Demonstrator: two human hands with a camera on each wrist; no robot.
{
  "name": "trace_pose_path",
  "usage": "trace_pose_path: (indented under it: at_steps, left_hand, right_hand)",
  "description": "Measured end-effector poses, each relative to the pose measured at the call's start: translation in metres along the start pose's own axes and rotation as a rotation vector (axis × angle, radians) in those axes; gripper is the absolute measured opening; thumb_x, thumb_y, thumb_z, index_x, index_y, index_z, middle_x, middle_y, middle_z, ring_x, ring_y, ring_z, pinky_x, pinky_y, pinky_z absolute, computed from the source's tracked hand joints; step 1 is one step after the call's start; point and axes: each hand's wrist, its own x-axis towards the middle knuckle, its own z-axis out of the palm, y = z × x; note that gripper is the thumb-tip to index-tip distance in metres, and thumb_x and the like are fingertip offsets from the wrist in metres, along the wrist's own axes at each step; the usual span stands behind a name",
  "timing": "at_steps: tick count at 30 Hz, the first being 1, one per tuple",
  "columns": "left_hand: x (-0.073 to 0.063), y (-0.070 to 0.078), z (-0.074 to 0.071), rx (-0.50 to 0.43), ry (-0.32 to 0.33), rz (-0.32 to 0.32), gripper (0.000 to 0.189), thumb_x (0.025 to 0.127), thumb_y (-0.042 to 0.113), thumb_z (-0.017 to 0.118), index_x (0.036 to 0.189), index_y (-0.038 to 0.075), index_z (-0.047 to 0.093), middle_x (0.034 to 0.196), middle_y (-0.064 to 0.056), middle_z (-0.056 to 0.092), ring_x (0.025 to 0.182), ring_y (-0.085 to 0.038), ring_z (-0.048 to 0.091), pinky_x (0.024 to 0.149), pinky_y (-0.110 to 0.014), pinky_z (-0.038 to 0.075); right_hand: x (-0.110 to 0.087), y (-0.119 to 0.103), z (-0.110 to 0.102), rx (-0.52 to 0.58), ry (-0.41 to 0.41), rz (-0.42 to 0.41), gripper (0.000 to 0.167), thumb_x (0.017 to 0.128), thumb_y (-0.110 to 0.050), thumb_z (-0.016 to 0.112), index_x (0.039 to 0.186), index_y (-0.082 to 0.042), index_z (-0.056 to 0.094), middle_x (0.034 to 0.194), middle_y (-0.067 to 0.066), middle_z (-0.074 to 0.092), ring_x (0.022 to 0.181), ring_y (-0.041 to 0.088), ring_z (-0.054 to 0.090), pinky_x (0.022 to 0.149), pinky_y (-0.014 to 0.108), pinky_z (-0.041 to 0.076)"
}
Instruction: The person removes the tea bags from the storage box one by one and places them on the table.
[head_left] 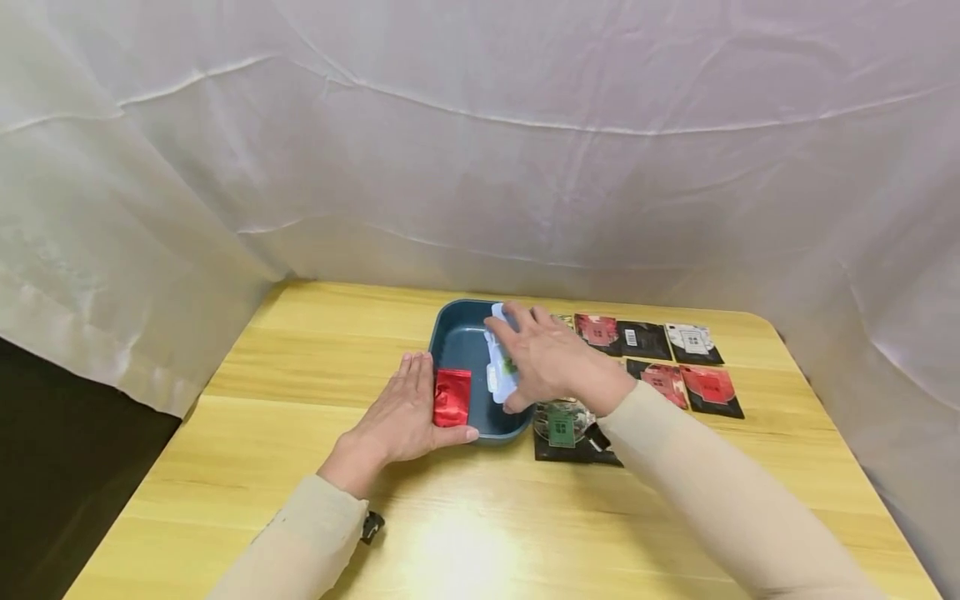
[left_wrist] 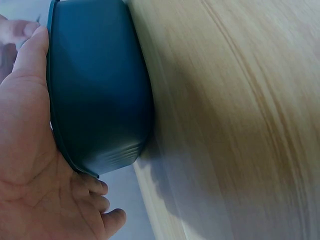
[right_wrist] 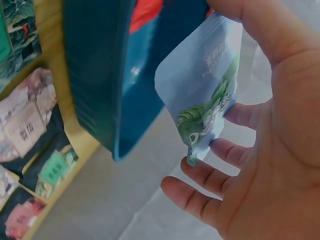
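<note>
A dark blue plastic tray [head_left: 468, 317] with raised walls stands on the table. My left hand [head_left: 397, 408] lies along its left side with straight fingers, the thumb at the front rim; the left wrist view shows the palm against the tray's outer wall [left_wrist: 100, 85]. A shiny red packet [head_left: 452, 398] lies inside the tray at the left front. Over the tray's right part, my right hand [head_left: 551, 354] holds a light blue sachet [right_wrist: 205, 85] by its edges, thumb at one end and fingers at the other. Green leaves and white lettering are printed on the sachet.
Right of the tray, several flat black, red and white packets [head_left: 708, 387] lie in rows. A packet with a green label [head_left: 561, 429] sits nearest the tray, partly under the right wrist. Pale cloth [head_left: 480, 183] hangs behind the wooden table [head_left: 300, 350].
</note>
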Motion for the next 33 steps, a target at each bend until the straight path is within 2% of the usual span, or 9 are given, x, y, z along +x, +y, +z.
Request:
trace_pose_path:
  at_steps: [5,9,13,16,24,33]
  left_hand:
    - [0.0,-0.001,0.0,-0.014,0.012,0.003,0.142,0.079,0.091,0.06,0.167,-0.005,0.004,0.176,-0.024,0.007,0.164,-0.043,0.004,0.133,-0.052,0.017]
    - [0.0,-0.002,0.0,-0.013,0.018,0.001,0.142,0.079,0.091,0.06,0.167,-0.006,0.005,0.176,-0.025,0.008,0.164,-0.043,0.004,0.133,-0.053,0.017]
    - [0.0,-0.002,0.0,-0.012,0.017,0.007,0.143,0.079,0.092,0.059,0.166,-0.006,0.004,0.176,-0.025,0.007,0.164,-0.043,0.004,0.132,-0.053,0.017]
    - [-0.001,-0.003,-0.001,-0.014,0.016,0.006,0.143,0.079,0.092,0.06,0.167,-0.006,0.004,0.176,-0.025,0.006,0.164,-0.043,0.003,0.132,-0.053,0.017]
    - [-0.001,-0.004,-0.001,-0.015,0.016,0.003,0.142,0.08,0.09,0.062,0.166,-0.006,0.004,0.175,-0.026,0.008,0.163,-0.044,0.005,0.132,-0.054,0.017]
    - [0.0,-0.002,0.0,-0.013,0.011,0.011,0.141,0.08,0.089,0.062,0.166,-0.006,0.004,0.175,-0.027,0.008,0.163,-0.045,0.006,0.131,-0.055,0.019]
  right_hand:
    - [-0.025,0.015,-0.003,-0.005,0.01,0.023,0.129,0.066,-0.061,0.094,0.168,-0.019,0.027,0.173,0.017,0.02,0.144,0.046,0.041,0.119,0.063,0.041]
    - [-0.05,0.036,0.002,-0.002,0.019,0.054,0.131,0.063,-0.059,0.096,0.168,-0.019,0.027,0.172,0.019,0.022,0.145,0.049,0.04,0.117,0.068,0.04]
    - [-0.08,0.061,0.009,0.006,0.022,0.091,0.13,0.062,-0.055,0.096,0.168,-0.019,0.028,0.171,0.02,0.023,0.137,0.046,0.045,0.11,0.066,0.046]
    - [-0.1,0.079,0.017,-0.009,0.023,0.113,0.128,0.063,-0.056,0.095,0.167,-0.017,0.03,0.168,0.024,0.026,0.13,0.047,0.048,0.104,0.066,0.049]
    - [-0.146,0.122,0.043,-0.044,-0.02,0.173,0.126,0.06,-0.061,0.096,0.162,-0.013,0.038,0.162,0.033,0.032,0.129,0.061,0.049,0.096,0.074,0.048]
    - [-0.19,0.162,0.078,-0.025,-0.09,0.262,0.133,0.053,-0.064,0.098,0.158,-0.006,0.04,0.16,0.034,0.031,0.122,0.062,0.051,0.089,0.075,0.049]
